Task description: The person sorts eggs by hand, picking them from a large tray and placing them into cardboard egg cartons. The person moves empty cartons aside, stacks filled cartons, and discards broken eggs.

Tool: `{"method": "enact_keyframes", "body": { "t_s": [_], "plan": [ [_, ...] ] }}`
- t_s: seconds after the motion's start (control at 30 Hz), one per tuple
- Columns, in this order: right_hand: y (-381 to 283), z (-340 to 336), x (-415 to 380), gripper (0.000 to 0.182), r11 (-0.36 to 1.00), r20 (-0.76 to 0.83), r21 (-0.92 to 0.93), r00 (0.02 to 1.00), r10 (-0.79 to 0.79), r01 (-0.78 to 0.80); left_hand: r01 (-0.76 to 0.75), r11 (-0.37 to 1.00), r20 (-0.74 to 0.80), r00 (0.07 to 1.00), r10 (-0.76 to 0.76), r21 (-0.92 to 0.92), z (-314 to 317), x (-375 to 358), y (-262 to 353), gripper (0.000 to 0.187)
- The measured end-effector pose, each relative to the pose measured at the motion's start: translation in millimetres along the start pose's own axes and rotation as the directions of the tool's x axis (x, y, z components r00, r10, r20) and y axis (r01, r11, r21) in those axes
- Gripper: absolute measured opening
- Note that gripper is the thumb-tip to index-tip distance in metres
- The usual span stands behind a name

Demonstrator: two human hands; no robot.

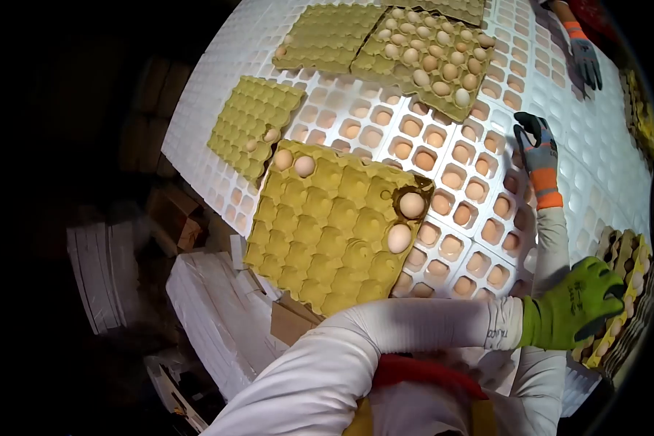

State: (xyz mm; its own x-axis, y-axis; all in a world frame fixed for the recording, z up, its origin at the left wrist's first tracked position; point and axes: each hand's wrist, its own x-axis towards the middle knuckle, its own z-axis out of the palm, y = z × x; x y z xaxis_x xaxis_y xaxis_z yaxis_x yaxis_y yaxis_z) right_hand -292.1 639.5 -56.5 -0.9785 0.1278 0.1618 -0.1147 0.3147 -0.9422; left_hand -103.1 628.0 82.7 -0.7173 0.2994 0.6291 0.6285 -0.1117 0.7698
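Observation:
My left hand (pixel 572 305), in a green glove with dark fingertips, reaches across to the right over a stack of egg trays (pixel 621 320) with eggs in the top one. Its fingers are bent and apart, and I see no egg in them. Farther up, my right hand (pixel 538 145), in a grey and orange glove with black fingers, hovers at the white foam trays (pixel 498 120). Its thumb and forefinger curve apart with nothing visible between them. Brown eggs (pixel 461 213) sit in many foam cells near it. My left forearm crosses over the right one.
A yellow pulp tray (pixel 320 232) with a few eggs lies in front. Beyond it are a smaller-looking tray (pixel 251 120), a nearly bare tray (pixel 327 33) and a fuller egg tray (pixel 429 54). A co-worker's gloved hand (pixel 586 62) is at upper right. White packs (pixel 218 312) stand lower left.

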Motion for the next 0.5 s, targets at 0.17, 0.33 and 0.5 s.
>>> {"method": "enact_keyframes", "body": {
  "t_s": [0.17, 0.33, 0.5],
  "plan": [
    [-153.0, 108.6, -62.8, 0.024, 0.854, 0.451, -0.065, 0.779, -0.437, 0.516, -0.226, 0.921, -0.029, 0.968, 0.248, 0.317, -145.9, 20.9, 64.1, 0.024],
    [-239.5, 216.5, -104.5, 0.047, 0.481, 0.700, -0.536, 0.684, -0.207, 0.694, 0.346, 0.692, -0.410, 0.909, -0.080, 0.633, -384.1, -55.8, 57.3, 0.040],
    [-240.5, 250.5, -122.4, 0.046, 0.564, 0.668, -0.510, 0.712, -0.216, 0.650, 0.284, 0.323, -0.170, 0.925, -0.339, 0.903, -493.5, -126.7, 24.5, 0.060]
  ]
}}
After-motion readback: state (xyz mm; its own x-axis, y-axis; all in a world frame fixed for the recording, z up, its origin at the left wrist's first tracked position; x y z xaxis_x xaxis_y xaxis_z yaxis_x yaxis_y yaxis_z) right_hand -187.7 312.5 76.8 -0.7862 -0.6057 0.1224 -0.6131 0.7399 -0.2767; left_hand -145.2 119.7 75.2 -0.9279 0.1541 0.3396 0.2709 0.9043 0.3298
